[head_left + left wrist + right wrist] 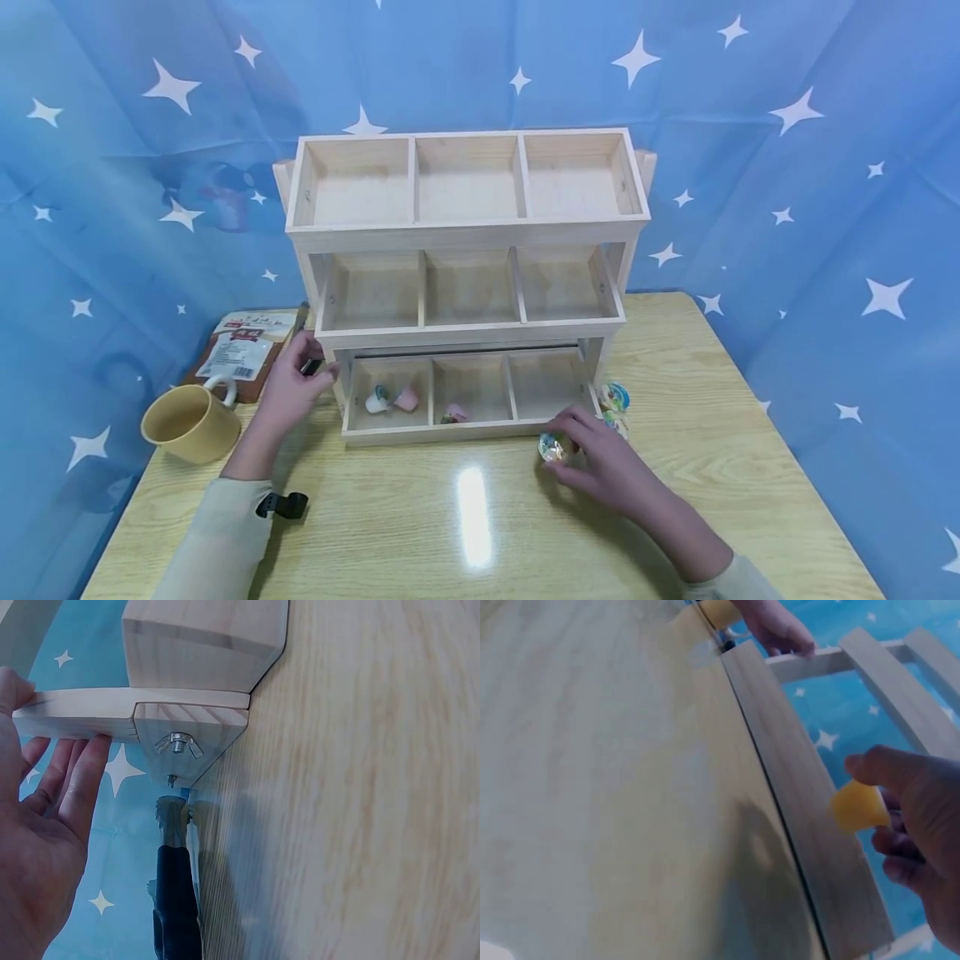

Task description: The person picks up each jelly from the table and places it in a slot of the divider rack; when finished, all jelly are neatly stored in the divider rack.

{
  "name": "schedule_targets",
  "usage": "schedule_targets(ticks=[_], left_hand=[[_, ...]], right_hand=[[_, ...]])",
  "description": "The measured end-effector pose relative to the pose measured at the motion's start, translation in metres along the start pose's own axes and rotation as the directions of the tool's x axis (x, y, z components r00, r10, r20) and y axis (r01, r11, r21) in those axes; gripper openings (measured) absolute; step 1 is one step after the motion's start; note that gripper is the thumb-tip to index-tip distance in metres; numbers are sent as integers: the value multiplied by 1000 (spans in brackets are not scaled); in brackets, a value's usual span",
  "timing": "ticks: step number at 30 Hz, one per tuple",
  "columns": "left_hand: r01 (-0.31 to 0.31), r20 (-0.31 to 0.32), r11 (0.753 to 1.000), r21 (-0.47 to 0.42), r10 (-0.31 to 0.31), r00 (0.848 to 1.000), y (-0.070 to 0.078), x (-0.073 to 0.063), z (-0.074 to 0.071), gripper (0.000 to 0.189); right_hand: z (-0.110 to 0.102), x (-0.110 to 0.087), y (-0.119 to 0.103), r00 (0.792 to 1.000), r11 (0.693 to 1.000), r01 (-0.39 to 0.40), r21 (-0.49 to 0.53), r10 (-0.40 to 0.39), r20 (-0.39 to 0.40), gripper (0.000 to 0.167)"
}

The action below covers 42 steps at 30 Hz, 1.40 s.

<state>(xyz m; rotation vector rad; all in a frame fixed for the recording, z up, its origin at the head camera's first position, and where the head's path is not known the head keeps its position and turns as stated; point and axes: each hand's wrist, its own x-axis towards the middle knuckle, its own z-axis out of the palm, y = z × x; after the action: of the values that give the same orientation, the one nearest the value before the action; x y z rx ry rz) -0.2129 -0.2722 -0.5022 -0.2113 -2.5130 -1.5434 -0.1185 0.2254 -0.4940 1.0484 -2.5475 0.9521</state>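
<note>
A three-tier wooden shelf (468,237) with compartments stands at the back of the table. My left hand (296,383) grips its left upright (75,705), thumb on one side and fingers on the other. In my right hand (600,467) I pinch a small yellow jelly cup (857,806) with a shiny patterned lid, just in front of the bottom tier's right compartment. White and pink small cups (407,398) lie in the bottom-left compartment, and a pink one (453,413) lies in the bottom-middle one. More small cups (615,397) sit by the shelf's right side.
Left of the shelf are a yellow mug (191,423) and a brown-and-white packet (243,350). A black-handled tool (176,900) stands close to the shelf's left foot. A blue star-patterned cloth (825,208) hangs behind and beside the wood-grain table (390,525).
</note>
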Motion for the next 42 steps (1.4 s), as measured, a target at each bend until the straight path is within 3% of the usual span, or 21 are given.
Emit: schedule_targets(ticks=[7, 13, 19, 28, 42], left_hand=[[4, 3, 1000, 1, -4, 1000, 1, 0, -1, 39], [3, 0, 1000, 2, -3, 1000, 2, 0, 1, 38], [14, 5, 1000, 25, -14, 1000, 5, 0, 2, 34], [1, 6, 1000, 12, -1, 1000, 2, 0, 0, 31], [4, -5, 1000, 26, -4, 1000, 0, 2, 0, 29]], right_hand=[[2, 31, -9, 992, 992, -98, 79, 90, 90, 49], [6, 56, -11, 989, 998, -41, 45, 34, 141, 45], [14, 76, -7, 983, 998, -36, 53, 26, 182, 44], [25, 100, -2, 975, 999, -1, 39, -8, 221, 47], [39, 112, 12, 953, 997, -78, 18, 69, 293, 50]])
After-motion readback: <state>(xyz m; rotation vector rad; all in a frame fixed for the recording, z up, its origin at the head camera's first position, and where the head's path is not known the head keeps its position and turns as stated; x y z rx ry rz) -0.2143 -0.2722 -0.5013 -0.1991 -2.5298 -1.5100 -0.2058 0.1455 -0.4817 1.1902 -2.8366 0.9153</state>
